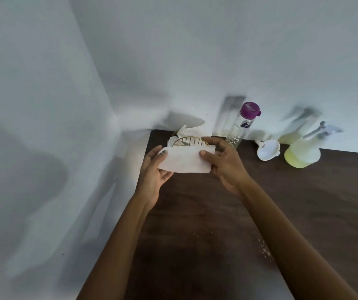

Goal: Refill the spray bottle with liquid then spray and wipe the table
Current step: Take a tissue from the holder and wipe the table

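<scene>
A folded white paper towel (185,160) is held above the dark wooden table (303,202), near its far left corner. My left hand (152,172) grips its left end and my right hand (223,163) pinches its right end. The spray bottle (302,153), holding yellow liquid and fitted with a grey trigger head, stands at the back right. A white funnel (268,150) lies beside it. A clear bottle with a purple cap (242,126) stands against the wall behind my right hand. Small droplets (264,249) dot the table near my right forearm.
A gold wire basket (190,141) with more white tissues (190,131) sits in the far left corner, just behind the towel. White walls close in the table at the back and on the left. The table's left edge runs under my left forearm.
</scene>
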The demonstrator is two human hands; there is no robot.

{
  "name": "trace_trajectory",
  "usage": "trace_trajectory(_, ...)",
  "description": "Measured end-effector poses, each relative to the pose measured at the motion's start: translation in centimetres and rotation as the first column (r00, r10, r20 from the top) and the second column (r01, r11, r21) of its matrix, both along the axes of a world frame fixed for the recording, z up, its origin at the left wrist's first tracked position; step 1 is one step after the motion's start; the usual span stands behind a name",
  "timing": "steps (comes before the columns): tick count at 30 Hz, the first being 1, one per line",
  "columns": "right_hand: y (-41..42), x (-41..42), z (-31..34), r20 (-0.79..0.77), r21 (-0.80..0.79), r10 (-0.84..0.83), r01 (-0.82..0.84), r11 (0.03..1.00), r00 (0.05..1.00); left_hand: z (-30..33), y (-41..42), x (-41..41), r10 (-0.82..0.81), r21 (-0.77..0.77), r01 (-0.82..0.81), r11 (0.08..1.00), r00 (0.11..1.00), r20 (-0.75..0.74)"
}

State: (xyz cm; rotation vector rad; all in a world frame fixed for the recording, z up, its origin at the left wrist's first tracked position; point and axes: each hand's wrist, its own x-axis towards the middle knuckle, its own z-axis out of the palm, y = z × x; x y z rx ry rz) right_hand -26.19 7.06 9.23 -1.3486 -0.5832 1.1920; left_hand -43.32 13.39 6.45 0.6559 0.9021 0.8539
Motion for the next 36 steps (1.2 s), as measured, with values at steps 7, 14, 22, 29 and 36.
trace_trajectory(7,-5.3,-0.6,2.1,0.371,0.004,0.14,-0.152,0.988,0.918,2.1,-3.1,-2.5,-0.154,0.369,0.3,0.88,0.914,-0.376)
trace_trajectory(14,-8.6,-0.8,3.0,0.739,-0.053,0.068,-0.043,0.998,0.67,3.2,-6.2,-1.8,0.041,0.549,0.328,0.769,0.831,-0.554)
trace_trajectory(22,-11.2,2.1,4.6,0.778,-0.007,0.028,-0.036,0.999,0.627,4.5,-8.9,0.0,0.29,0.688,0.337,0.643,0.724,-0.626)
trace_trajectory(29,-14.2,7.8,5.6,0.592,-0.279,0.533,-0.467,0.839,0.605,6.5,-12.4,3.5,-0.065,0.535,0.402,0.743,0.839,-0.541)
trace_trajectory(36,-15.6,9.1,4.6,0.335,-0.203,0.699,-0.677,0.708,0.631,7.2,-15.2,6.9,-0.271,0.439,0.556,0.705,0.784,-0.559)
